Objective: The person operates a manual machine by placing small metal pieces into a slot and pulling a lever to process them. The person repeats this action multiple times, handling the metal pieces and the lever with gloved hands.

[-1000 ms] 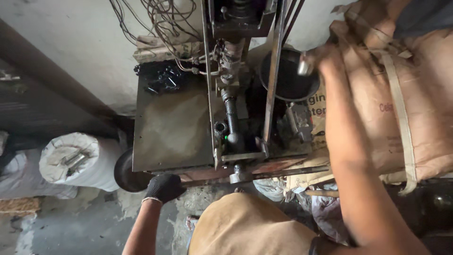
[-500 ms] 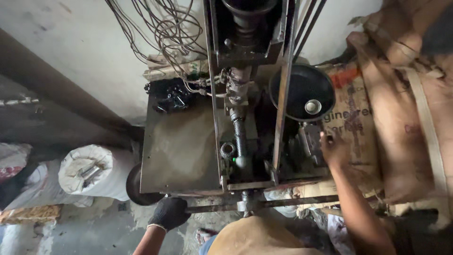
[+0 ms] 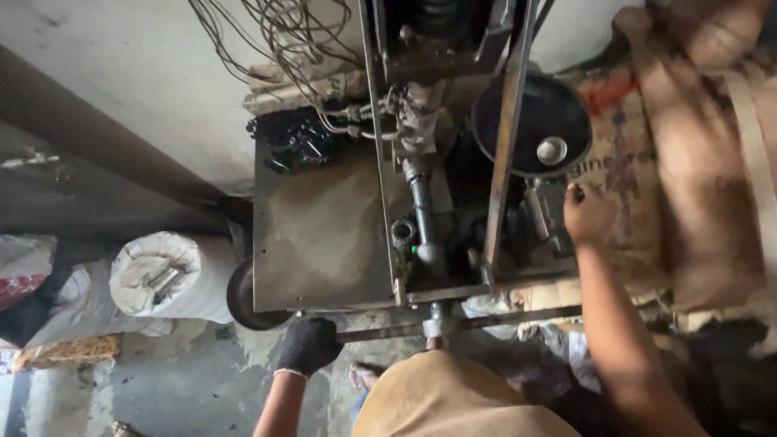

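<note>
Seen from the head camera, a worker stands over a grimy press-type machine (image 3: 437, 162) in a cramped workshop. The gloved left hand (image 3: 307, 344) has its grip closed around the near end of a long horizontal steel bar (image 3: 486, 320) that runs left to right along the machine's front edge, just below the flat steel tabletop (image 3: 324, 235). The bare right hand (image 3: 587, 214) is raised beside the machine's right flank, fingers curled toward the dark parts there; whether that grip is clamped on anything cannot be told. Just above it sits a round black dish (image 3: 530, 121) with a metal piece (image 3: 552, 150) at its centre. The bar's long axis lies crosswise to the worker, and the left hand is the nearer to it; the right is well apart from it. A threaded vertical screw (image 3: 421, 206) rises mid-frame under tangled wires (image 3: 283, 40). A white sack (image 3: 166, 275) stands on the floor at left.

Compared with half a second earlier, the right hand has lifted closer to the dish, while the left remains on the bar.
</note>
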